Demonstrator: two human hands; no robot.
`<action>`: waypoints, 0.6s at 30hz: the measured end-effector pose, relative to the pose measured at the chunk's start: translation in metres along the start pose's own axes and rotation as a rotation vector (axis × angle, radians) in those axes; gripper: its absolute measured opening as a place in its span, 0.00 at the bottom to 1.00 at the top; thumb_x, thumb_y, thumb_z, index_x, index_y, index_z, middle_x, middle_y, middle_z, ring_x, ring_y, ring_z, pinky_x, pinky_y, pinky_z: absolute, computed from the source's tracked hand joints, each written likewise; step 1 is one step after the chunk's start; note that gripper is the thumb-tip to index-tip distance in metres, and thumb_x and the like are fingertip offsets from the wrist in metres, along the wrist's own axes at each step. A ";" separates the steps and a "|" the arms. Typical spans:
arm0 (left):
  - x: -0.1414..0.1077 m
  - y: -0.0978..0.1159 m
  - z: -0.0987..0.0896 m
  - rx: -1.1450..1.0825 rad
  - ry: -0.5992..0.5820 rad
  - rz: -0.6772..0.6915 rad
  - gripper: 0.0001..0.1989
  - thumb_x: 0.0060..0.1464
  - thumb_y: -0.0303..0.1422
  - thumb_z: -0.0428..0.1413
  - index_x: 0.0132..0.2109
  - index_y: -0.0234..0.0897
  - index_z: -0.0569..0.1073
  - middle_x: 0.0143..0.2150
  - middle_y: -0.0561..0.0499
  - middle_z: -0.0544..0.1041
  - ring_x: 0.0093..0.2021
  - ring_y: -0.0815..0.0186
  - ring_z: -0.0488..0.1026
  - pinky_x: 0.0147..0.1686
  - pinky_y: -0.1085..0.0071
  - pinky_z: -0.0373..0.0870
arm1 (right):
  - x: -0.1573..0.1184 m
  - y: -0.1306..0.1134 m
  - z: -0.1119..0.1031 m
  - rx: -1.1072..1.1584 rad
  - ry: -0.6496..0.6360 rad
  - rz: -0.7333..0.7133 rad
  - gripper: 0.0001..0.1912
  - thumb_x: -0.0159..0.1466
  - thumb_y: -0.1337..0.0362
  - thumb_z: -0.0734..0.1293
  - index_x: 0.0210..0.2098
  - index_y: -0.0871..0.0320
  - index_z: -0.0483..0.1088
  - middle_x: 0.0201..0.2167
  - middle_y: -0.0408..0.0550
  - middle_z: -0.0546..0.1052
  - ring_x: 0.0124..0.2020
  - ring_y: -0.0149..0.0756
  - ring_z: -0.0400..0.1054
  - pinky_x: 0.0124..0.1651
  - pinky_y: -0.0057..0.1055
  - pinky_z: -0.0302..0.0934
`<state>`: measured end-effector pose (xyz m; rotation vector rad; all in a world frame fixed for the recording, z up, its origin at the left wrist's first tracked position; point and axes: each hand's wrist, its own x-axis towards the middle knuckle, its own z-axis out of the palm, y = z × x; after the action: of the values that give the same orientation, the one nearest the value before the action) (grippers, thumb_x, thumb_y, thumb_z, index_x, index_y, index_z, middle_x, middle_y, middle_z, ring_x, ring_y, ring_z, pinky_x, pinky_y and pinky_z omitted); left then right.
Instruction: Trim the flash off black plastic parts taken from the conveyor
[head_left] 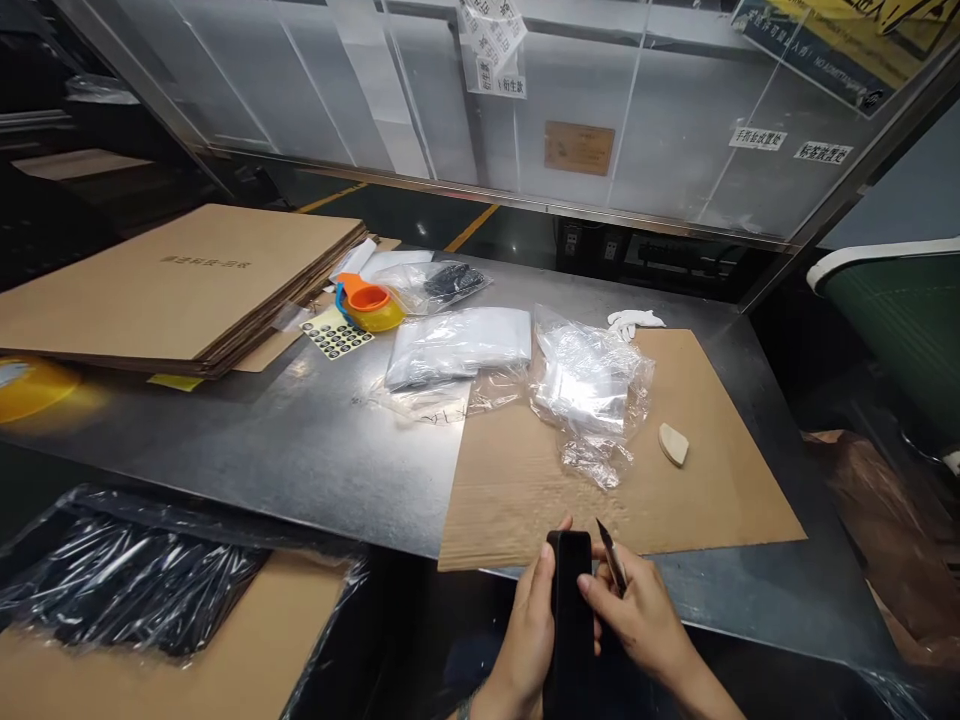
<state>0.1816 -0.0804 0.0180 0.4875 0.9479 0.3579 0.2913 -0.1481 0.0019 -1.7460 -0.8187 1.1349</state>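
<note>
My left hand [526, 632] is wrapped around a long black rectangular object [571, 625] with rounded corners, held upright near the table's front edge. What the object is I cannot make out. In my right hand [643, 612] is a slim dark pointed tool [612, 558], its tip facing up and away from me; whether it is a blade or tweezers is unclear. My right thumb rests against the black object's right side. Beyond both hands lies a flat cardboard sheet [517, 490], bearing clear plastic bags [589, 385] and a small beige wedge-shaped piece [673, 445].
Stacked cardboard [187, 270] occupies the left of the metal table [337, 470]. Around the middle are an orange tape dispenser [367, 300], a round-sticker sheet [337, 335] and a packet of white sheets [469, 340]. White gloves [634, 320] lie behind. A plastic-lined box [247, 640] stands lower left.
</note>
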 end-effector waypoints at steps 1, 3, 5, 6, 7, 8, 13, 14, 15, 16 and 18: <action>0.000 -0.002 0.001 0.019 -0.005 0.016 0.38 0.50 0.53 0.51 0.62 0.38 0.56 0.24 0.50 0.75 0.18 0.66 0.71 0.15 0.73 0.67 | 0.001 -0.001 0.002 0.013 0.052 0.001 0.15 0.60 0.53 0.63 0.33 0.60 0.67 0.17 0.37 0.65 0.17 0.27 0.60 0.20 0.23 0.50; -0.001 -0.004 0.001 0.057 -0.029 0.043 0.39 0.49 0.54 0.50 0.63 0.38 0.55 0.25 0.49 0.75 0.18 0.66 0.71 0.14 0.74 0.66 | 0.006 -0.002 0.005 0.025 0.144 -0.005 0.18 0.60 0.52 0.63 0.23 0.60 0.65 0.15 0.38 0.64 0.17 0.25 0.58 0.21 0.23 0.48; -0.001 -0.005 0.001 0.068 -0.040 0.064 0.40 0.49 0.55 0.50 0.63 0.37 0.54 0.26 0.49 0.75 0.18 0.66 0.71 0.14 0.73 0.67 | 0.011 -0.003 0.005 0.052 0.175 0.003 0.24 0.61 0.49 0.62 0.17 0.60 0.62 0.13 0.39 0.63 0.17 0.25 0.56 0.21 0.24 0.47; -0.001 -0.005 0.000 0.069 -0.049 0.070 0.40 0.49 0.55 0.49 0.63 0.37 0.54 0.26 0.49 0.75 0.18 0.66 0.71 0.14 0.72 0.68 | 0.013 -0.004 0.005 0.075 0.170 0.014 0.26 0.61 0.48 0.60 0.16 0.60 0.61 0.12 0.39 0.62 0.16 0.24 0.56 0.21 0.24 0.47; -0.001 -0.004 -0.001 0.069 -0.061 0.068 0.39 0.49 0.55 0.49 0.63 0.37 0.54 0.26 0.49 0.75 0.17 0.65 0.71 0.15 0.71 0.69 | 0.015 -0.004 0.004 0.102 0.169 0.028 0.27 0.61 0.46 0.59 0.16 0.60 0.62 0.11 0.38 0.60 0.15 0.24 0.54 0.21 0.24 0.47; -0.001 -0.003 -0.002 0.066 -0.072 0.056 0.38 0.50 0.54 0.48 0.63 0.37 0.54 0.25 0.50 0.75 0.17 0.65 0.71 0.15 0.70 0.69 | 0.016 -0.004 0.004 0.129 0.171 0.041 0.27 0.62 0.45 0.58 0.17 0.60 0.63 0.10 0.37 0.59 0.14 0.23 0.52 0.20 0.24 0.46; 0.000 0.000 -0.004 0.002 -0.059 -0.009 0.36 0.52 0.53 0.47 0.63 0.40 0.53 0.23 0.52 0.74 0.18 0.63 0.72 0.17 0.69 0.70 | 0.009 -0.007 0.000 0.202 0.173 0.074 0.24 0.60 0.45 0.60 0.31 0.62 0.67 0.14 0.35 0.59 0.15 0.23 0.49 0.19 0.23 0.45; -0.001 0.001 -0.003 0.002 -0.051 -0.004 0.37 0.52 0.53 0.47 0.63 0.39 0.52 0.22 0.52 0.74 0.18 0.63 0.72 0.17 0.69 0.70 | 0.006 -0.009 -0.001 0.203 0.165 0.071 0.23 0.60 0.46 0.61 0.33 0.63 0.67 0.15 0.35 0.59 0.16 0.23 0.51 0.20 0.24 0.47; -0.001 0.001 -0.003 0.011 -0.048 0.005 0.37 0.52 0.53 0.47 0.64 0.38 0.52 0.21 0.52 0.74 0.18 0.63 0.72 0.18 0.69 0.70 | 0.003 -0.011 -0.001 0.199 0.153 0.061 0.21 0.60 0.48 0.62 0.34 0.62 0.67 0.15 0.35 0.60 0.17 0.24 0.53 0.22 0.24 0.49; -0.001 0.001 -0.002 0.023 -0.046 0.015 0.37 0.53 0.53 0.46 0.64 0.38 0.51 0.20 0.51 0.74 0.18 0.63 0.72 0.18 0.69 0.70 | 0.000 -0.012 0.000 0.187 0.140 0.046 0.19 0.60 0.49 0.63 0.36 0.62 0.67 0.16 0.35 0.61 0.18 0.25 0.56 0.23 0.24 0.52; -0.001 0.000 -0.002 0.052 -0.051 0.039 0.38 0.53 0.53 0.45 0.64 0.36 0.51 0.20 0.51 0.74 0.18 0.63 0.72 0.19 0.68 0.71 | -0.003 -0.015 0.003 0.148 0.117 0.017 0.16 0.60 0.53 0.63 0.37 0.61 0.66 0.17 0.35 0.62 0.19 0.27 0.60 0.25 0.25 0.56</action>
<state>0.1799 -0.0807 0.0174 0.5609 0.9014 0.3549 0.2868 -0.1435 0.0163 -1.6815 -0.6348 1.0663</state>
